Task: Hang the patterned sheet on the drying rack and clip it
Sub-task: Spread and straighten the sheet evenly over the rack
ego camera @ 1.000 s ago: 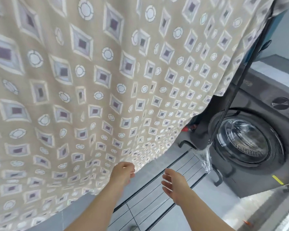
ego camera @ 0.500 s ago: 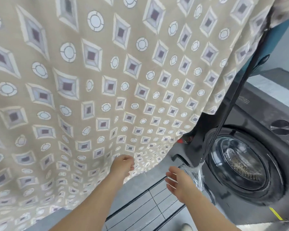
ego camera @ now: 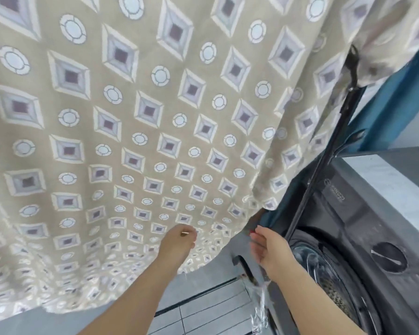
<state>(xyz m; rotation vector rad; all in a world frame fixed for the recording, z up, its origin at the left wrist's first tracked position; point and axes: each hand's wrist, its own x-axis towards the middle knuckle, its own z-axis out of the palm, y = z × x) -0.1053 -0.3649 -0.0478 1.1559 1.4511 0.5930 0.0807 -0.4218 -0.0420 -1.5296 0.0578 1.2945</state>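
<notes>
Grey floor tiles [ego camera: 203, 310] lie below; left hand [ego camera: 179, 243] pinches the patterned sheet [ego camera: 155, 117] near its hem; right hand [ego camera: 269, 252] hangs loose-fingered, holding nothing, beside the drying rack [ego camera: 347, 105]; the sheet drapes over the rack with no clip visible, so a hard tug could slide it off; the washing machine [ego camera: 361, 238] crowds the right, leftward looks freer.
</notes>
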